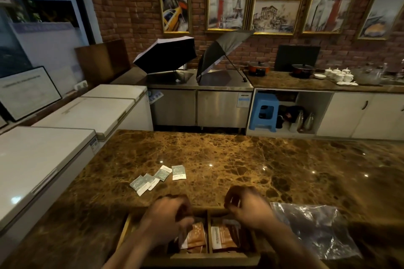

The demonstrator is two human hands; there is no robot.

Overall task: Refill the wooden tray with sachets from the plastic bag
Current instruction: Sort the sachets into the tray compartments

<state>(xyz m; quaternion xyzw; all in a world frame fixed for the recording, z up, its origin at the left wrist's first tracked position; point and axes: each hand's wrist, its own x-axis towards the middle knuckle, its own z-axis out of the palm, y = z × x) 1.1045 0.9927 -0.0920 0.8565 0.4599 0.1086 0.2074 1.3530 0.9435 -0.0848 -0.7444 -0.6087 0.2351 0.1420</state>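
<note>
A wooden tray [126, 230] with compartments sits at the near edge of the marble counter. Orange sachets [196, 237] stand in its middle and right compartments. My left hand [168, 216] is curled over the tray's left side, fingers touching the orange sachets; whether it grips one is blurred. My right hand [249, 205] hovers over the tray's right compartment with fingers curled, nothing clearly in them. A clear plastic bag [317, 227] lies flat on the counter just right of the tray. Several grey-green sachets [160, 176] lie loose on the counter beyond the tray.
The brown marble counter [240, 159] stretches ahead. White chest freezers [43, 159] line the left side. Behind are a steel cabinet with two open umbrellas [166, 54], a blue stool [263, 111], pots and white cups on a back counter.
</note>
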